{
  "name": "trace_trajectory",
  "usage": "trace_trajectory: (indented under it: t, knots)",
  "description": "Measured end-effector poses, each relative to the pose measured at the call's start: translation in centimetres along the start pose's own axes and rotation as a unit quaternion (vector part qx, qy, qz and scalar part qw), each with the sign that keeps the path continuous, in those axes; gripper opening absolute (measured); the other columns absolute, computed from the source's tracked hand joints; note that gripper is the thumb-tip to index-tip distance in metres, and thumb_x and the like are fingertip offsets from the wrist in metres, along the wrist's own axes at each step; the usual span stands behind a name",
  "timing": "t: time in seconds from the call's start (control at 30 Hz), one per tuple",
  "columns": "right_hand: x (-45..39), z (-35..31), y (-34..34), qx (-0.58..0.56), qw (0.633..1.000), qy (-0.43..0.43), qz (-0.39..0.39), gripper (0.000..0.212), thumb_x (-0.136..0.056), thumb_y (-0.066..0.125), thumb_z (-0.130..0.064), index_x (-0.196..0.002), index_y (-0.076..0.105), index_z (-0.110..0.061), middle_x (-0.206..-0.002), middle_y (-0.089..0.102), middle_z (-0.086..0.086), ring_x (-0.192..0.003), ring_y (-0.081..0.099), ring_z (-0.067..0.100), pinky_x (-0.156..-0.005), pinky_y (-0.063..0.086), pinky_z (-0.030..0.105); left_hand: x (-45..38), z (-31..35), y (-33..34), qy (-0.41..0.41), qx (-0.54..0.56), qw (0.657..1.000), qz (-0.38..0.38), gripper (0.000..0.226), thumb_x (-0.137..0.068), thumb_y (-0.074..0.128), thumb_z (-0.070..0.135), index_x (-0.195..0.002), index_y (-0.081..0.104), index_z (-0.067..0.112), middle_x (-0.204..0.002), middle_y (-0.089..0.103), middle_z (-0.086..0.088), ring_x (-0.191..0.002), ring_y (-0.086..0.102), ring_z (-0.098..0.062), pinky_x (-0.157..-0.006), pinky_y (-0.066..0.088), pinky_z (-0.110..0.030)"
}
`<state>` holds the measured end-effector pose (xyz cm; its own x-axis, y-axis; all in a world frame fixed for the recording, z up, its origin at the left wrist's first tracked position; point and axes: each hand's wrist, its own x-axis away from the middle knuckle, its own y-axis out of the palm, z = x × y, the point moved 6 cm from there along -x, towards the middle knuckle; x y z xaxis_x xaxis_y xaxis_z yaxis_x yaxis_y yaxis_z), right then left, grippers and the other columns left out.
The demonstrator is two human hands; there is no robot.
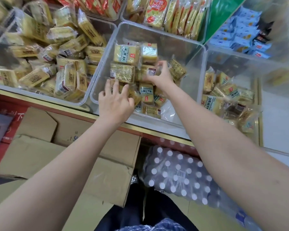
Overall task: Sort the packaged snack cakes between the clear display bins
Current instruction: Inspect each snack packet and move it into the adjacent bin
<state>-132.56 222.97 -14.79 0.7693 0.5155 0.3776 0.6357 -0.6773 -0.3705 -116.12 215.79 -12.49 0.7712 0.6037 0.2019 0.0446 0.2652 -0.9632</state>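
Observation:
A clear middle bin holds several yellow packaged snack cakes stacked toward its left side. My left hand reaches over the bin's near rim, fingers spread and lying on the lower packs. My right hand is deeper in the bin, its fingers curled round a wrapped cake with a dark label. A fuller clear bin on the left is heaped with similar yellow cakes. Another clear bin on the right holds more of them.
Bins behind hold red-and-yellow packs and blue packs. Below the shelf edge stand cardboard boxes and a shrink-wrapped pack of white-capped bottles. My legs are between them.

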Motion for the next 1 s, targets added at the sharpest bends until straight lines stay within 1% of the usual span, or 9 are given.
trace_trajectory:
  t: [0.17, 0.27, 0.37, 0.47, 0.53, 0.57, 0.77, 0.87, 1.0]
  knots:
    - [5.3, -0.7, -4.9, -0.008, 0.999, -0.038, 0.012, 0.050, -0.075, 0.077, -0.010, -0.108, 0.041, -0.021, -0.113, 0.052, -0.001, -0.098, 0.058, 0.017, -0.074, 0.056, 0.029, 0.2, -0.1, 0.0, 0.002, 0.000, 1.000, -0.026, 0.055, -0.094, 0.031, 0.032, -0.148, 0.026, 0.021, -0.159, 0.014, -0.010, -0.146, 0.006, -0.028, -0.112, 0.017, -0.046]
    - [9.0, -0.9, -8.1, -0.026, 0.999, -0.046, -0.003, 0.048, -0.076, 0.077, -0.013, -0.110, 0.044, -0.022, -0.120, 0.055, 0.004, -0.100, 0.059, 0.018, -0.075, 0.056, 0.027, 0.3, 0.3, -0.6, -0.032, 0.004, 0.998, -0.060, 0.060, -0.096, 0.034, 0.032, -0.150, 0.015, 0.014, -0.160, 0.007, -0.009, -0.147, 0.001, -0.029, -0.115, 0.007, -0.051]
    - [12.0, 0.3, -10.3, -0.119, 0.993, -0.008, -0.004, 0.047, -0.077, 0.075, -0.013, -0.115, 0.047, -0.016, -0.117, 0.061, 0.013, -0.099, 0.065, 0.025, -0.078, 0.058, 0.032, 1.4, 3.8, -2.6, 0.003, 0.189, 0.981, -0.031, 0.059, -0.099, 0.041, 0.030, -0.149, 0.019, 0.011, -0.156, 0.021, -0.012, -0.144, 0.015, -0.029, -0.116, 0.011, -0.050]
    - [14.7, 1.6, -11.1, -0.205, 0.978, 0.036, -0.026, 0.049, -0.083, 0.070, -0.014, -0.125, 0.045, -0.009, -0.120, 0.060, 0.016, -0.095, 0.065, 0.028, -0.070, 0.058, 0.032, 4.4, 9.1, -3.3, 0.056, 0.544, 0.821, -0.165, 0.047, -0.101, 0.041, 0.025, -0.146, 0.028, 0.024, -0.141, 0.045, -0.010, -0.128, 0.046, -0.025, -0.102, 0.043, -0.042]
    - [16.3, 2.2, -11.6, -0.224, 0.972, 0.052, -0.043, 0.047, -0.088, 0.065, -0.017, -0.129, 0.042, -0.009, -0.122, 0.058, 0.016, -0.091, 0.066, 0.028, -0.068, 0.058, 0.032, 5.9, 11.1, -3.2, 0.018, 0.669, 0.703, -0.241, 0.042, -0.101, 0.042, 0.017, -0.141, 0.034, 0.024, -0.121, 0.057, -0.008, -0.111, 0.059, -0.025, -0.087, 0.054, -0.034]
    - [16.9, 2.4, -11.9, -0.222, 0.972, 0.052, -0.052, 0.043, -0.090, 0.062, -0.019, -0.128, 0.043, -0.010, -0.120, 0.059, 0.016, -0.089, 0.067, 0.029, -0.069, 0.058, 0.033, 6.3, 11.6, -3.3, 0.006, 0.693, 0.675, -0.251, 0.041, -0.100, 0.043, 0.014, -0.139, 0.037, 0.023, -0.115, 0.058, -0.007, -0.106, 0.062, -0.025, -0.082, 0.056, -0.031]
    - [19.4, 3.3, -13.5, -0.239, 0.970, 0.023, -0.037, 0.035, -0.091, 0.062, -0.024, -0.122, 0.049, -0.013, -0.117, 0.061, 0.015, -0.093, 0.065, 0.026, -0.082, 0.057, 0.040, 7.4, 12.8, -3.5, -0.021, 0.738, 0.625, -0.253, 0.037, -0.095, 0.053, 0.009, -0.130, 0.047, 0.020, -0.115, 0.057, -0.013, -0.103, 0.062, -0.028, -0.073, 0.058, -0.029]
    - [20.1, 4.0, -15.1, -0.372, 0.927, 0.007, 0.056, 0.026, -0.091, 0.063, -0.021, -0.111, 0.052, -0.009, -0.100, 0.064, 0.007, -0.083, 0.060, 0.018, -0.066, 0.055, 0.029, 7.9, 12.7, -3.1, -0.052, 0.759, 0.607, -0.229, 0.034, -0.095, 0.048, 0.005, -0.128, 0.049, 0.011, -0.103, 0.060, -0.011, -0.085, 0.063, -0.022, -0.069, 0.056, -0.027]
    - [20.9, 5.4, -16.6, -0.434, 0.896, 0.015, 0.090, 0.024, -0.088, 0.065, -0.012, -0.104, 0.046, -0.013, -0.092, 0.062, 0.008, -0.078, 0.058, 0.023, -0.053, 0.052, 0.025, 8.5, 11.9, -2.4, -0.062, 0.778, 0.579, -0.236, 0.040, -0.093, 0.047, 0.009, -0.133, 0.050, 0.012, -0.107, 0.058, -0.007, -0.089, 0.057, -0.020, -0.072, 0.054, -0.029]
